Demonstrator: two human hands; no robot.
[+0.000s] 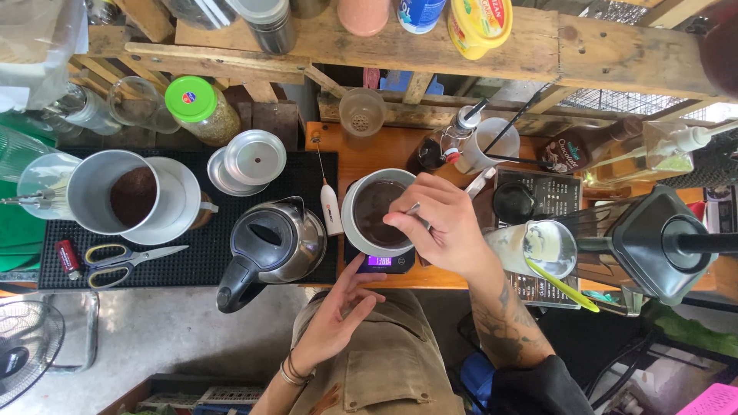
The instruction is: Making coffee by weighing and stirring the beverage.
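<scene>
Wooden planks make up the surface [361, 157], crowded from edge to edge. One white cup [377, 211] of dark liquid sits on one small scale [382, 263] at the front edge. The right hand [438, 223] pinches one spoon [415, 209] over that cup. The left hand [342, 307] hangs spread and empty just below the scale. One kettle [273, 246] stands left on a black mat [192, 253], beside one pair of scissors [123, 260]. Little bare room remains around the cup.
</scene>
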